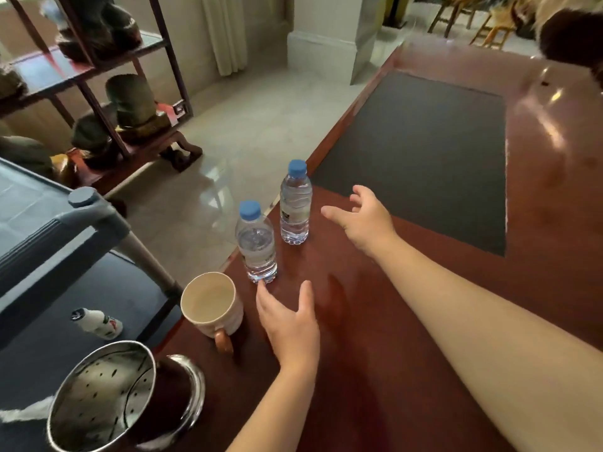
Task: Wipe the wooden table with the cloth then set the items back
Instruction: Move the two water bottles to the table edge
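Both hands hover over the wooden table (408, 337), fingers spread and holding nothing: the left hand (290, 324) low centre, just below the near bottle (256, 243), the right hand (362, 220) beside the far bottle (294, 203). A mug (212, 305) (handle toward the viewer) stands at the table's left edge; no cloth shows.

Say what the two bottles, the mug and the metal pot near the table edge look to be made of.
Bottles: clear thin plastic, ribbed, with matte blue caps. Mug: likely glazed ceramic, cream with a brown handle. Pot: polished steel by its mirror shine, with a perforated wall.
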{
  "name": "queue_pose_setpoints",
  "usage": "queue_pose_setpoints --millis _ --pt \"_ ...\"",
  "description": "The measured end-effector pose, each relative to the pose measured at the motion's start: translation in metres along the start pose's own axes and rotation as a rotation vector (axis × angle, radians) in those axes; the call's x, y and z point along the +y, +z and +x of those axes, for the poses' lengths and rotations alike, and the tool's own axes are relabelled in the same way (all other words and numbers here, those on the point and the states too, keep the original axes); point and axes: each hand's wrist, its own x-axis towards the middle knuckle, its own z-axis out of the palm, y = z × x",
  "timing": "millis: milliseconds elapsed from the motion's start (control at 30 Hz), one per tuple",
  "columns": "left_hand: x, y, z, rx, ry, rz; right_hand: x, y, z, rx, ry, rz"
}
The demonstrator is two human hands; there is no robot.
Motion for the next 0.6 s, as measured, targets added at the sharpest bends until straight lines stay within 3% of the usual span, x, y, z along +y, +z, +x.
queue_pose_setpoints --millis 100,200,300,433,600 --pt "-0.02 -0.008 -0.04 -0.112 0.148 0.119 0.014 -0.04 -0.028 0.044 -0.023 -0.095" --pt "-0.044 -0.026 -0.086 -0.313 0.573 0.419 0.036 -0.087 -0.065 0.117 -0.036 -0.187" --pt "-0.081 -0.039 -0.127 -0.385 0.841 0.604 0.06 -0.13 -0.106 0.197 -0.021 -0.257" --pt "-0.119 -0.05 -0.172 -0.38 0.948 0.66 0.094 -0.178 -0.157 0.296 0.009 -0.282" --pt "-0.146 -0.058 -0.206 -0.475 0.938 0.782 0.137 -0.215 -0.207 0.36 0.062 -0.356"
